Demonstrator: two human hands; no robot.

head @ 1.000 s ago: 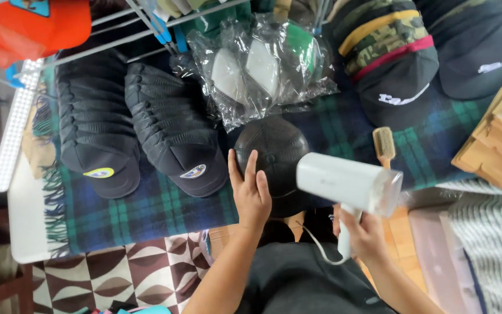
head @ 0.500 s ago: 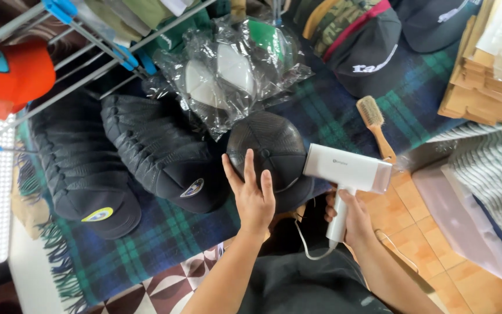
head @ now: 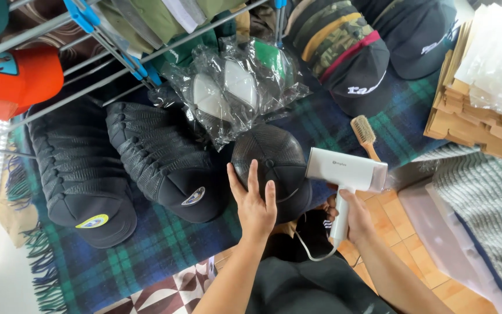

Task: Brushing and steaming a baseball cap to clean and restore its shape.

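- Black mesh-backed cap [head: 271,166], dome up on the dark green and blue tartan blanket [head: 146,256], lying just beside the two long stacks.
- Left hand [head: 255,203] laid flat on the cap's near side, fingers spread, steadying it.
- Right hand [head: 352,218] wrapped tight round the grip of a white handheld garment steamer [head: 347,174], nozzle end close against the cap's right side; no steam visible, so hard to say whether running.
- Cap in hand apparently mid-treatment; crown looks smooth and rounded, though mesh detail is blurred.
- Two stacks of black trucker caps [head: 140,157] nested brim to crown, ribbed in outline, embroidered patches on the front ones; whether done or waiting cannot be told.
- Crinkled clear plastic bag of white cap liners [head: 228,93] just beyond the cap, glossy and creased.
- Wooden-handled bristle brush [head: 366,135] lying apart on the blanket, untouched.
- Pile of flat brown cardboard [head: 466,122] at the right edge.
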